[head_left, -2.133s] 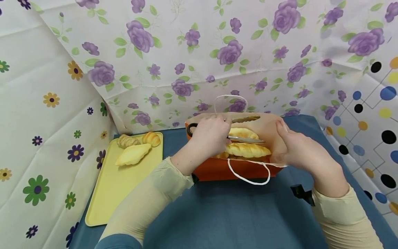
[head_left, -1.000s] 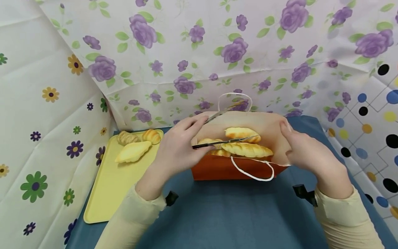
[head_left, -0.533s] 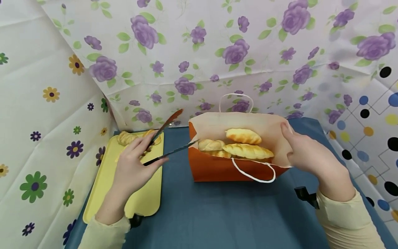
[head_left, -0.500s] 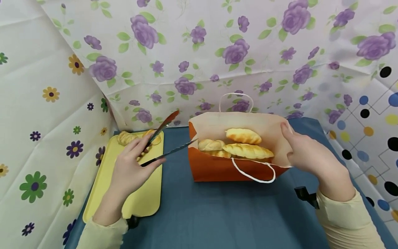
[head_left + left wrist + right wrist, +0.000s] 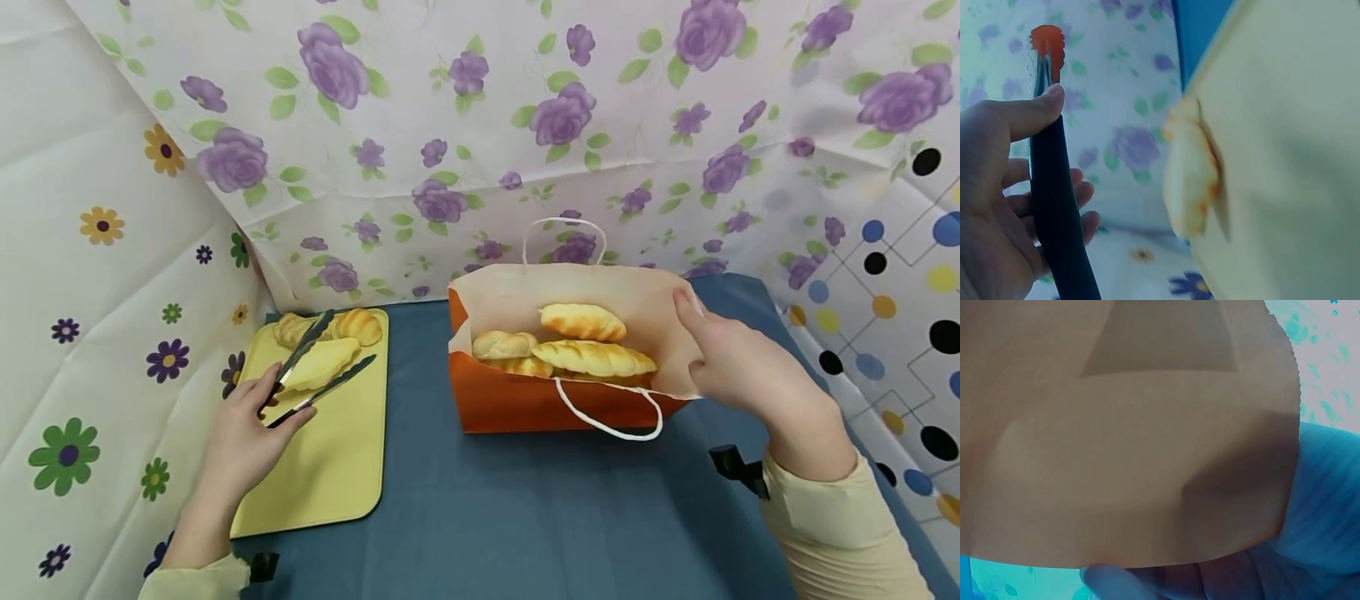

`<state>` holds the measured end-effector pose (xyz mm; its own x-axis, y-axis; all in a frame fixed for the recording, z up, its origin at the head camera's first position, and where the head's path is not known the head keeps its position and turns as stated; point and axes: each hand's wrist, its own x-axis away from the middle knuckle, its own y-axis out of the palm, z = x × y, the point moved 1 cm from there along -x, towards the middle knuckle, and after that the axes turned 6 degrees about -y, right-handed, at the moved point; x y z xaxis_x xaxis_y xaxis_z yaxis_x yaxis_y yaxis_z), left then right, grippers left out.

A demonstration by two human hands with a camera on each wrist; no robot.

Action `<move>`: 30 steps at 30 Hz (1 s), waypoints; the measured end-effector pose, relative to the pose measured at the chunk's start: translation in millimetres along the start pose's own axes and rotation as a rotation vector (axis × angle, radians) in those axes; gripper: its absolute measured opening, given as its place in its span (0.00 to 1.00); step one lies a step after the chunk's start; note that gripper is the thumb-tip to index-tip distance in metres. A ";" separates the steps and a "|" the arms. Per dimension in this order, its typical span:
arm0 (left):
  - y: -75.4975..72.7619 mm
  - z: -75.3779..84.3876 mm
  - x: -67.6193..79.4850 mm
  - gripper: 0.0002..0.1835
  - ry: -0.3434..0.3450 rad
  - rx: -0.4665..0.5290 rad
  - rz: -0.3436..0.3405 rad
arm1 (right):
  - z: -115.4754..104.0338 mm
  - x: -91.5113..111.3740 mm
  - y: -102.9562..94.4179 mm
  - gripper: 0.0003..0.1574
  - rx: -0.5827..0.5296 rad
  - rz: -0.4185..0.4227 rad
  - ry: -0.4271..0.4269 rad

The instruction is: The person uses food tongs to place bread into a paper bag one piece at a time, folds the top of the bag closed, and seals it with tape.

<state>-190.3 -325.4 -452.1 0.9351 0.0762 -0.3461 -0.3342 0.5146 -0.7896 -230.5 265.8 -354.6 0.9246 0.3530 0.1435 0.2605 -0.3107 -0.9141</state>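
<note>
My left hand [image 5: 243,437] holds metal tongs [image 5: 304,342] with black handles over the yellow tray [image 5: 337,479]. Their arms are spread and, in the head view, lie along either side of a pale, pointed bread [image 5: 328,362]. The left wrist view shows thumb and fingers around the tongs [image 5: 1057,181], with a bread [image 5: 1188,178] on the tray beyond. On the right, my right hand [image 5: 750,375] grips the side edge of an orange paper bag [image 5: 495,408], holding its mouth wide. Brown paper of the bag [image 5: 1129,456] fills most of the right wrist view.
Behind the pale bread lie a twisted roll [image 5: 288,328] and a golden roll [image 5: 360,327]. Several breads, including a long loaf [image 5: 596,358], sit inside the bag. White cord handles [image 5: 611,431] stick out front and back. Patterned sheets [image 5: 442,125] wall in the blue table [image 5: 480,517].
My left hand has drawn the tongs out of the bag and carried them left over the tray, empty and spread. My right hand has stayed at the bag's edge.
</note>
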 end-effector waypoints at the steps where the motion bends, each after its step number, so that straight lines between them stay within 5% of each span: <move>1: -1.5 -6.2 1.2 0.45 -0.022 -0.010 -0.017 | -0.5 -0.2 -0.2 0.59 -0.002 -0.001 0.003; 12: -22.0 -62.6 3.6 0.50 -0.240 -0.159 -0.247 | -2.8 0.2 0.1 0.58 -0.003 0.001 0.012; 30: -29.8 -86.5 -1.6 0.51 -0.271 -0.250 -0.364 | -2.6 1.1 -0.7 0.57 -0.014 0.005 0.012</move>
<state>-192.0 -414.7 -471.8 0.9819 0.1660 0.0907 0.0311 0.3315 -0.9430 -228.9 264.1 -352.8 0.9291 0.3407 0.1440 0.2598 -0.3243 -0.9096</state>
